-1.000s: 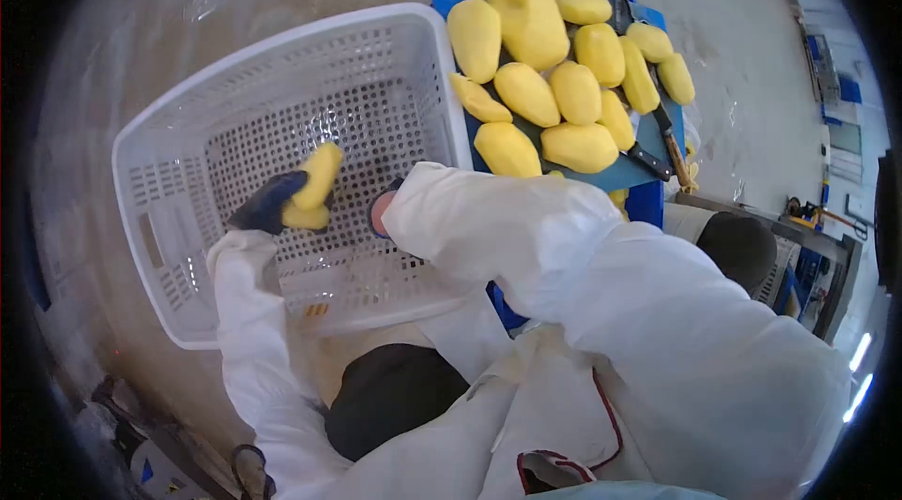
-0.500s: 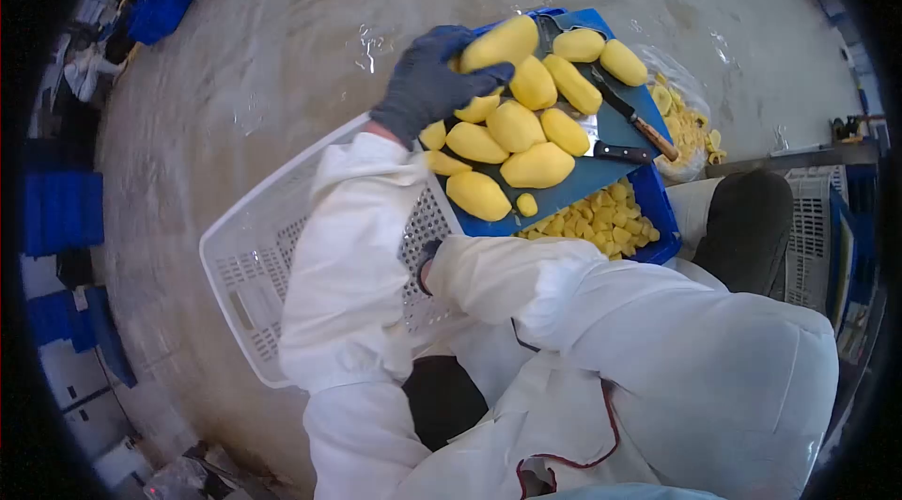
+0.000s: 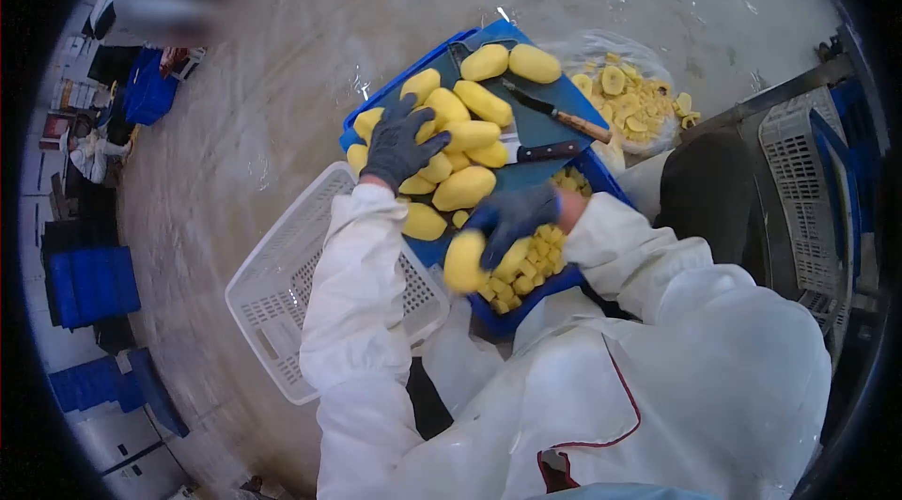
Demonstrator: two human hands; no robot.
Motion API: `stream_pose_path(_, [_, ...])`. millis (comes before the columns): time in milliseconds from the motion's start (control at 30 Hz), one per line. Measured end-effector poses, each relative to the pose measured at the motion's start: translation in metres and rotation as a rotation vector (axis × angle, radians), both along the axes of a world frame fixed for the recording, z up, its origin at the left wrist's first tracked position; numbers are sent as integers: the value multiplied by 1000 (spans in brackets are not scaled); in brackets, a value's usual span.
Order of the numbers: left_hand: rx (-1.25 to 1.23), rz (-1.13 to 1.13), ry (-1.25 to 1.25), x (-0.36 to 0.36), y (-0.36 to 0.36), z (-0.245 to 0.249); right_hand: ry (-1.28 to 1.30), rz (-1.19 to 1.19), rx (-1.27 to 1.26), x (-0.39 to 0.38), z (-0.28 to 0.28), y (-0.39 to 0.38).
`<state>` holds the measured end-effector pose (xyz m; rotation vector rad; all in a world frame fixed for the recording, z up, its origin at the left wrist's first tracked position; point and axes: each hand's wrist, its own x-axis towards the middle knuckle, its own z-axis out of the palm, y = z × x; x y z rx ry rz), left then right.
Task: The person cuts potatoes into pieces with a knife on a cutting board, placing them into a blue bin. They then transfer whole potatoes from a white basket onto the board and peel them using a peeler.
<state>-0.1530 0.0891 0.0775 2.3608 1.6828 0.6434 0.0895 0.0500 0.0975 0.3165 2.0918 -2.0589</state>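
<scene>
Several peeled potatoes lie piled on a blue cutting board. My left hand, in a dark glove, rests on the potatoes at the pile's left side, fingers spread. My right hand, also gloved, holds a peeled potato above the near edge of the board. Below it, a blue crate holds cut potato cubes. A knife with a dark handle and a curved knife with a wooden handle lie on the board, right of the potatoes.
A white perforated basket stands left of the board. Behind and to the right is a clear bag with peelings and scraps. White crates stand at the far right, blue crates at the left. A person is at the far left.
My right hand has come up from the basket side to the board's near edge and now has a potato. My left hand has moved down onto the pile. The camera view has shifted.
</scene>
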Motion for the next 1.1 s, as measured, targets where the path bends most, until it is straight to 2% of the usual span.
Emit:
stream_pose_path(67, [97,145,-80,10,-16,15,10,-353,55,56,-4,31])
stream_pose_path(133, [297,221,-112,31,-37,13,175,-750,-79,84,-11,51])
stream_pose_path(167, [397,263,-120,43,-51,13,130,-829,54,92,-10,63])
stream_pose_path(200, [384,280,-138,60,-66,17,53,-862,236,93,-14,78])
stream_pose_path(267, [353,354,-222,94,-96,-4,-164,-872,643,91,-26,106])
stream_pose_path(300, [346,371,-215,109,-109,-19,-89,-911,759,84,-30,113])
stream_pose_path(333, [337,388,-209,125,-122,-30,-199,-919,950,73,-37,120])
stream_pose_path(400, [269,449,-149,161,-151,-40,-264,-966,889,57,-51,130])
stream_pose_path(500, [155,504,-151,201,-175,-53,70,-1111,849,48,-70,131])
stream_pose_path(600, [87,455,-48,214,-177,-55,308,-1176,676,71,-78,126])
stream_pose_path(633, [63,463,-85,217,-175,-53,352,-1261,546,79,-93,129])
stream_pose_path(733, [101,499,-89,219,-169,-60,246,-1351,594,133,-100,118])
stream_pose_path(767, [100,505,-86,221,-168,-63,98,-1301,673,147,-98,119])
stream_pose_path(867, [64,496,-111,225,-170,-68,-9,-1303,716,165,-97,112])
stream_pose_path(900, [73,509,-92,228,-172,-70,64,-1306,868,163,-97,110])
stream_pose_path(1000, [63,534,-146,234,-178,-76,-27,-1245,1060,159,-85,91])
stream_pose_path(1100, [92,543,-173,238,-174,-67,40,-1028,1206,154,-80,71])
